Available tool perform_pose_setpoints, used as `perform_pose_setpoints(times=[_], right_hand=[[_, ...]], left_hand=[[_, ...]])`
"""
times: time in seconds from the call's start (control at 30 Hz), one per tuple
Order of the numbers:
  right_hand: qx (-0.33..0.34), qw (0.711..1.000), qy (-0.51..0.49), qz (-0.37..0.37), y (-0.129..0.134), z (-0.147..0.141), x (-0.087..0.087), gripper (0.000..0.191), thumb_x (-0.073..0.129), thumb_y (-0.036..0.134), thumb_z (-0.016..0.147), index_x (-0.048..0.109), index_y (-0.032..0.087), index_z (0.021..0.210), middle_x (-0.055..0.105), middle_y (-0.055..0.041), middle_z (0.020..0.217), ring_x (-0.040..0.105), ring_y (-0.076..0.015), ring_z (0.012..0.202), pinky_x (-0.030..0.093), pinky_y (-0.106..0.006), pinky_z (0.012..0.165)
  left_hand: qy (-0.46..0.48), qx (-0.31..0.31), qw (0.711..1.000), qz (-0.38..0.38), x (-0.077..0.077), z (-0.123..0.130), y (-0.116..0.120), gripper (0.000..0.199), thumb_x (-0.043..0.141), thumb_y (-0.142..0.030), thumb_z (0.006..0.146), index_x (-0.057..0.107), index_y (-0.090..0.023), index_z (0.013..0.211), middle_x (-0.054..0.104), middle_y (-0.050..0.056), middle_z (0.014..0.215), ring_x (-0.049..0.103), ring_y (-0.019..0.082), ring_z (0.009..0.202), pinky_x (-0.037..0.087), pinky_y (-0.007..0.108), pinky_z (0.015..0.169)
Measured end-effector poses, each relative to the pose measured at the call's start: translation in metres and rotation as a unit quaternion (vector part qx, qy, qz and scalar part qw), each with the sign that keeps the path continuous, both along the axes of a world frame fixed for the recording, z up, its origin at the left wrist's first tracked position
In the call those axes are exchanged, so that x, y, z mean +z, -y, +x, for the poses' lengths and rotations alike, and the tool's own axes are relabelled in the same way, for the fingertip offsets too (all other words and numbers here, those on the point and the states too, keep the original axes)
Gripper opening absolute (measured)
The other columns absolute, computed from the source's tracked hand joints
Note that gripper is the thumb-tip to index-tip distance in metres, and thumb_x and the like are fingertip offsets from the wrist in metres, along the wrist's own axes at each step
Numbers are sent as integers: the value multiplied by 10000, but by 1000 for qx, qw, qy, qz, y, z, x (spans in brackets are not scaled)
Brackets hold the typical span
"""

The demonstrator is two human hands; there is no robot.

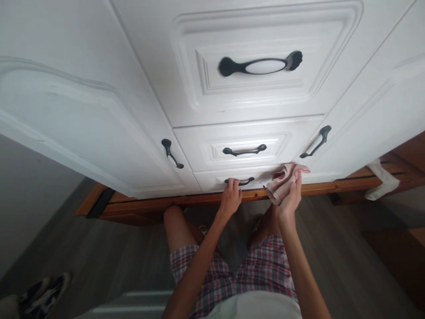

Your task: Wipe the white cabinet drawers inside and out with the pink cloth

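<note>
My left hand (231, 196) has its fingers hooked over the left end of the dark handle (246, 181) on the bottom drawer (212, 180). In my right hand (291, 195) is a pinkish-beige cloth (280, 186), bunched up and pressed against the right side of that drawer front. Part of the cloth hangs below my fingers. Above are the middle drawer's handle (245, 150) and the larger top drawer's handle (260, 65), both dark with a white inset. All the drawers look closed.
White cabinet doors with dark handles (172, 154) (316, 141) flank the drawers. A wooden ledge (159, 204) runs under the cabinet. On the right, a white cloth (381, 179) hangs over wood. Sneakers (46, 294) are on the floor at lower left.
</note>
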State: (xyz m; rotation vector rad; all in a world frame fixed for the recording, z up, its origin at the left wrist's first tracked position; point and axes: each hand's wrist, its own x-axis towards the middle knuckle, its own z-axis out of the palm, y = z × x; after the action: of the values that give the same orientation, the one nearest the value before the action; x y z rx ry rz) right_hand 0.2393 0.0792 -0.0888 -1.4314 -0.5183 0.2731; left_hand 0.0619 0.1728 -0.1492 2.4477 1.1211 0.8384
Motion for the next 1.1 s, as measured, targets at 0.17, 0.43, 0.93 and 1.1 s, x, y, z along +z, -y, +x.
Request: perform_pose_setpoints(times=[0.17, 0.43, 0.93, 1.1], right_hand=[[-85, 990, 109, -41, -33, -17, 3, 729, 501, 438, 996, 388, 109, 1637, 406, -197, 1697, 363, -268, 1604, 224, -483, 1363], [-97, 971, 125, -177, -80, -90, 24, 694, 346, 353, 1014, 245, 58, 1633, 293, -326, 1621, 247, -370, 1620, 216, -566, 1344], [411, 828, 322, -206, -134, -263, -61, 446, 332, 281, 1117, 666, 339, 1407, 569, -161, 1497, 437, -352, 1421, 324, -688, 1235], [378, 865, 264, -198, -105, -218, -106, 264, 473, 242, 1039, 680, 279, 1200, 594, -162, 1340, 463, -341, 1351, 342, -643, 1226]], left_hand=[[21, -18, 1000, -2, 10, -8, 8, 491, 569, -97, 1000, 481, -214, 1468, 578, 125, 1387, 642, 277, 1283, 569, 455, 1114], [53, 78, 995, -10, -34, -81, 70, 492, 519, -130, 1033, 512, -235, 1513, 446, 162, 1599, 488, 303, 1503, 528, 534, 1185], [-22, 170, 985, -32, -83, -199, 117, 322, 462, -97, 988, 737, -240, 1076, 723, 75, 1168, 665, 289, 1181, 611, 524, 1040], [-32, 158, 986, -40, -82, -213, 130, 332, 460, -98, 986, 746, -250, 1059, 745, 59, 1150, 689, 280, 1154, 611, 511, 1035]])
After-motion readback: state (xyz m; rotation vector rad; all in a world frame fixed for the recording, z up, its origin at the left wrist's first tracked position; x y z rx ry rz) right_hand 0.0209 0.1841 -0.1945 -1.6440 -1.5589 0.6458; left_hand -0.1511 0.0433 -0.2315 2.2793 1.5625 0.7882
